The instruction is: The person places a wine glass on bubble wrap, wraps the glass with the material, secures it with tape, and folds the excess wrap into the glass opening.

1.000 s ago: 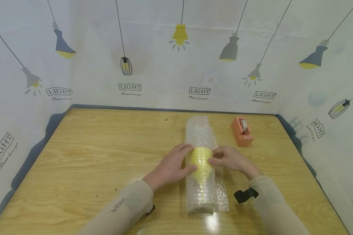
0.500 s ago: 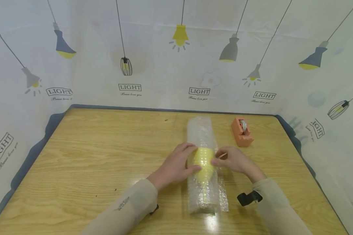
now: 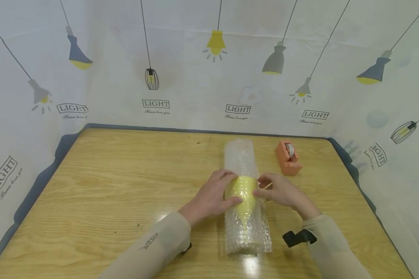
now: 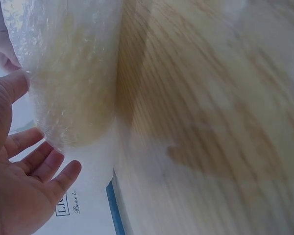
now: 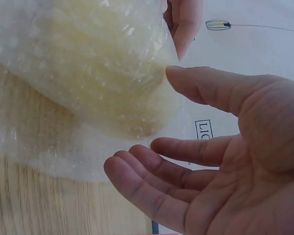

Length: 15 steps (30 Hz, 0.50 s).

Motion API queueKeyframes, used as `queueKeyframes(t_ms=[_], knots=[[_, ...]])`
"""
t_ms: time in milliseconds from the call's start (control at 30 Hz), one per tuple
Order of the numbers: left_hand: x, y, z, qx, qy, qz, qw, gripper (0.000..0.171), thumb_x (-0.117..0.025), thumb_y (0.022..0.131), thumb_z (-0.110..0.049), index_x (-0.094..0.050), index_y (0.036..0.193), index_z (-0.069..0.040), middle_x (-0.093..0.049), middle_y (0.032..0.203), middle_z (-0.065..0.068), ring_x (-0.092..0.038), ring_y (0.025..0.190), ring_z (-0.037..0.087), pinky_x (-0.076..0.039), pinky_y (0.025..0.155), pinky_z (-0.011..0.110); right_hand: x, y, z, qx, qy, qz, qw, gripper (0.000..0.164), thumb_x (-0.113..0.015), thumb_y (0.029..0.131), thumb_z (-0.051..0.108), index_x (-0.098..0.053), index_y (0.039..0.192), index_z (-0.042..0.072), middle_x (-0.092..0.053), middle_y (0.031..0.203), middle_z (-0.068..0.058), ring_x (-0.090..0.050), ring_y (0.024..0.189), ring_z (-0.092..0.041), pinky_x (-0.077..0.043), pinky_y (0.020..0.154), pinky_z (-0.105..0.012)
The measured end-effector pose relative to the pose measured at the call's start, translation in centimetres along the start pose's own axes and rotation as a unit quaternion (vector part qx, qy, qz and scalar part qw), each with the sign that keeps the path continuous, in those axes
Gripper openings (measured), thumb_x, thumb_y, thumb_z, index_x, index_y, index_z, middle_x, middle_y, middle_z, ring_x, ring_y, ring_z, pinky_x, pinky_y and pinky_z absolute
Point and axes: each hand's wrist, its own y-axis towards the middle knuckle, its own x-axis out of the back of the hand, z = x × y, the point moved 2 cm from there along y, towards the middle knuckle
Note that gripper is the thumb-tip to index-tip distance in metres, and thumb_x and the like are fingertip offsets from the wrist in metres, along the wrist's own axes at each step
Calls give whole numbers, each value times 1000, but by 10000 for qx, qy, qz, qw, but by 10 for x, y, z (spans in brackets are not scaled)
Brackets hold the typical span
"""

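A yellow object point(image 3: 245, 193) shows through the layers of a clear bubble wrap roll point(image 3: 239, 157), which lies lengthwise on the table. My left hand point(image 3: 211, 195) rests against the roll's left side, thumb and fingertips on the wrap and fingers relaxed. From the right, my right hand point(image 3: 281, 190) touches the roll with its thumb point(image 5: 201, 85). Its other fingers point(image 5: 147, 191) are loosely bent near the wrap's lower side, as the right wrist view shows. A loose flap of bubble wrap point(image 3: 266, 236) sticks out under the roll on the right. Inside the wrap, the yellow object's exact kind is obscured.
A coral-pink tape dispenser point(image 3: 288, 159) with a tape roll stands at the back right of the wooden table point(image 3: 136, 170). A white curtain point(image 3: 181, 50) printed with lamps encloses the table's back and sides. Black straps point(image 3: 298, 238) hang near the right wrist.
The wrapped roll has turned and shifted slightly to the right, with both hands moving along it. Less of the loose flap shows beside it. The tape dispenser stays in place.
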Motion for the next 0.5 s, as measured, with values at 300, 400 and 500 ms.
queueKeyframes(t_ms=[300,400,500], knots=[[-2,4,-4,-71,65,-2,10000,73,-73,95,-45,-48,152,-8,-47,153,6,-42,143,24,-38,121,39,-5,1,8,-396,-255,-99,9988,69,-73,96,44,-55,130,-13,-66,114,-23,-73,82,-23,-61,73,-39],[-2,5,-6,-57,50,-5,10000,73,-74,95,-45,-48,152,-8,-46,153,6,-42,143,24,-39,120,39,-7,3,9,-485,-344,-170,9981,67,-73,95,47,-57,124,-12,-64,109,-21,-72,78,-21,-59,68,-36],[-3,6,-7,-50,66,13,10000,73,-73,95,-46,-48,152,-9,-46,153,7,-42,143,24,-40,120,40,-9,5,9,-589,-487,-275,9967,63,-73,94,49,-59,116,-8,-64,102,-18,-70,75,-19,-55,63,-33]])
